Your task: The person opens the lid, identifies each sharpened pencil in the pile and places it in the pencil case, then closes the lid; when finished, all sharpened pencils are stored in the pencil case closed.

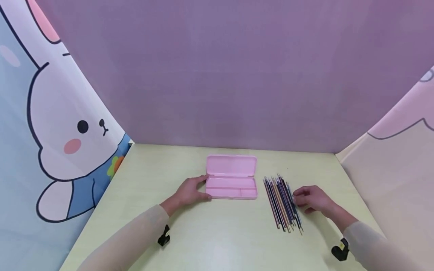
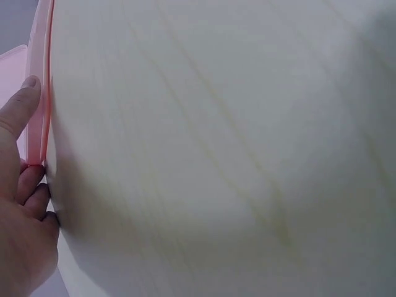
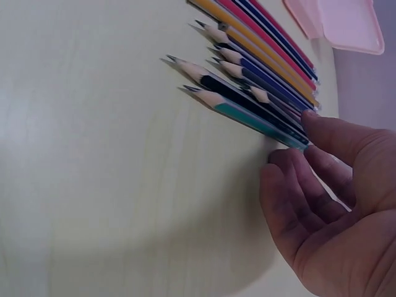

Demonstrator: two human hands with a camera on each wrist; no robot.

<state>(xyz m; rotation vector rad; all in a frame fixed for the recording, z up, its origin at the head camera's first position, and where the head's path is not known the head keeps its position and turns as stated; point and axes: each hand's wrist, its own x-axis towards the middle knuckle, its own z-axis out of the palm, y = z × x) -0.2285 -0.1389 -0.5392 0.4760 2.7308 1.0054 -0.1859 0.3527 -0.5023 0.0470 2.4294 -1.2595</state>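
A pink pencil case (image 1: 231, 181) lies with its lid raised at the back, showing a divided tray. My left hand (image 1: 192, 191) grips its left end, the thumb on the front wall and the fingers round the side; the left wrist view shows this thumb (image 2: 23, 102) against the pink wall. To the right, several pencils (image 1: 281, 203) lie side by side in a loose bunch, their sharpened tips toward me. My right hand (image 1: 313, 199) is at the bunch's right edge. Its thumb and forefinger are parted, right at the end of a teal pencil (image 3: 247, 117).
The pale wooden table (image 1: 217, 233) ends at an upright purple panel (image 1: 230, 75) behind the case. A rabbit-printed sheet (image 1: 64, 124) stands along the left side, and a pink and cream sheet (image 1: 400, 162) along the right.
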